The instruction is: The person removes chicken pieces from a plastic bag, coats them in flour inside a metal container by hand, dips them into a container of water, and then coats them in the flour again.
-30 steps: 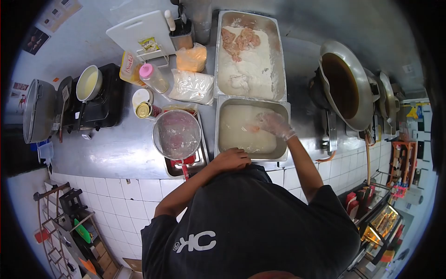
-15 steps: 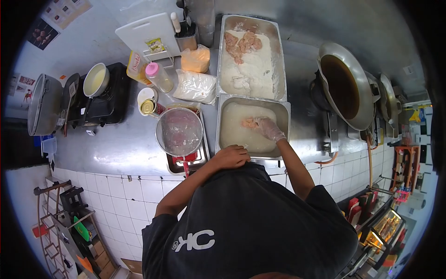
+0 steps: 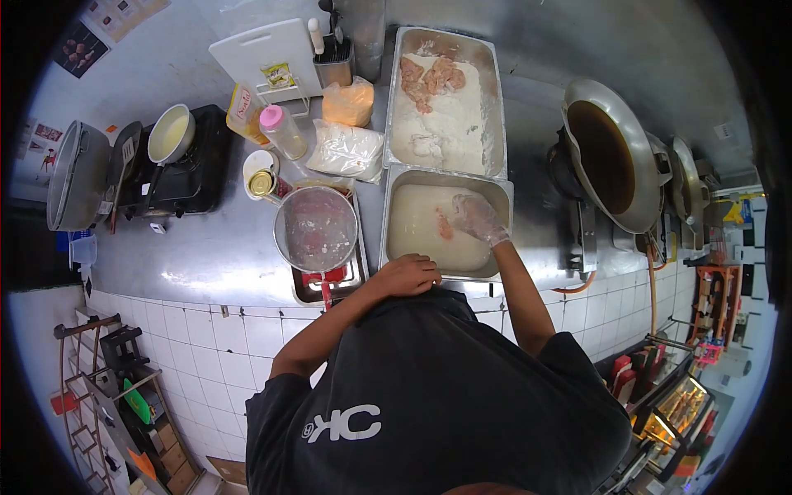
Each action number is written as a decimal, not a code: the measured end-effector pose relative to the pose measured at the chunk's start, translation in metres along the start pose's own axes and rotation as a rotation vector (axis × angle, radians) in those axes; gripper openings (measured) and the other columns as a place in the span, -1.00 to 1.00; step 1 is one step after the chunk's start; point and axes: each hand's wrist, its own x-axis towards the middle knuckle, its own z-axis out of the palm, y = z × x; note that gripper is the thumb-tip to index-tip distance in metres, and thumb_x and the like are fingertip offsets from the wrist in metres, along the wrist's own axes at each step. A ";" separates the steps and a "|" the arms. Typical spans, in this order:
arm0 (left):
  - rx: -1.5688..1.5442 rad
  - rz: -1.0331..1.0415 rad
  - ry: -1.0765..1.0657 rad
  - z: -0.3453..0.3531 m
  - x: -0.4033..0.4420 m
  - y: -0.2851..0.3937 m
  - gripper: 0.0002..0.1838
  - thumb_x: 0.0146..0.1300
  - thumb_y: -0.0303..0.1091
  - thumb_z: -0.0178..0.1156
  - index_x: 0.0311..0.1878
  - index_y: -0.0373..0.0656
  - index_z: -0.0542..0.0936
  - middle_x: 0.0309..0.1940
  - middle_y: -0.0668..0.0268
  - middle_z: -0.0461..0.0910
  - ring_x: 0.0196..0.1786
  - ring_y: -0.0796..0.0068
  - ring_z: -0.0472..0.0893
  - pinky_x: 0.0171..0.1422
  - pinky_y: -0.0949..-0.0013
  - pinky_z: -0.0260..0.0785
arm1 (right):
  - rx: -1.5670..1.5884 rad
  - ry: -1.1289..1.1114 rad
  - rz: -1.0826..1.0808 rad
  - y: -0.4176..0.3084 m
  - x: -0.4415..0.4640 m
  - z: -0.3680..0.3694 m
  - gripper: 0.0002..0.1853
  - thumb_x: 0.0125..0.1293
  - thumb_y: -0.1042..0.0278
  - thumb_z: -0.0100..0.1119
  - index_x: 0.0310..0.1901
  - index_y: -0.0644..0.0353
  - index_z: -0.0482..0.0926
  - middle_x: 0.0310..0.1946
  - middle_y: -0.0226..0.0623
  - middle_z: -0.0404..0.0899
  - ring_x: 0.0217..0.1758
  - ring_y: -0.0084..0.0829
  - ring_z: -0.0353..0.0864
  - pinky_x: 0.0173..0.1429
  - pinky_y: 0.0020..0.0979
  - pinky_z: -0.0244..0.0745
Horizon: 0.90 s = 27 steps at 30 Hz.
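Observation:
My right hand (image 3: 478, 219), in a clear glove, is at the right part of the steel pan of milky liquid (image 3: 417, 243). A pink piece of raw meat (image 3: 445, 223) shows in the liquid just left of its fingers; whether they grip it is unclear. Bare, my left hand (image 3: 412, 275) rests at the near edge of this pan, fingers curled, and what it holds, if anything, is hidden. Behind the liquid stands a larger pan of white flour (image 3: 450, 124), with raw meat pieces (image 3: 429, 78) at its far end.
On the left are a strainer (image 3: 316, 229) over a tray, an opened can (image 3: 261, 183), a bag of white powder (image 3: 346, 151), a pink-capped bottle (image 3: 283, 132) and a small pot (image 3: 172, 134) on a black stove. A large wok of dark oil (image 3: 602, 157) stands on the right.
My gloved right hand moved left over the meat, then slightly back up. The meat piece shows more clearly than in the earliest frame. My left hand has stayed at the pan's near edge.

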 end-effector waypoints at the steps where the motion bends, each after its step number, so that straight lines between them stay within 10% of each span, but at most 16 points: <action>1: 0.006 0.015 0.019 0.001 0.000 0.000 -0.90 0.26 -0.32 0.16 -0.20 -0.03 0.62 -0.28 0.34 0.59 -0.13 0.28 0.59 0.07 0.19 0.49 | 0.051 0.137 -0.093 0.006 0.005 0.017 -0.73 0.18 0.16 0.22 -0.26 0.22 0.60 -0.33 0.04 0.63 -0.15 0.08 0.64 -0.01 -0.02 0.52; 27: 0.016 0.056 0.045 -0.005 0.000 0.000 -0.92 0.23 -0.36 0.18 -0.21 -0.04 0.60 -0.33 0.29 0.55 -0.15 0.23 0.59 0.04 0.15 0.48 | -0.238 -0.097 0.076 -0.010 0.022 0.099 -0.76 0.11 0.36 0.27 -0.18 0.23 0.64 -0.32 0.07 0.71 -0.17 -0.02 0.76 -0.09 -0.10 0.66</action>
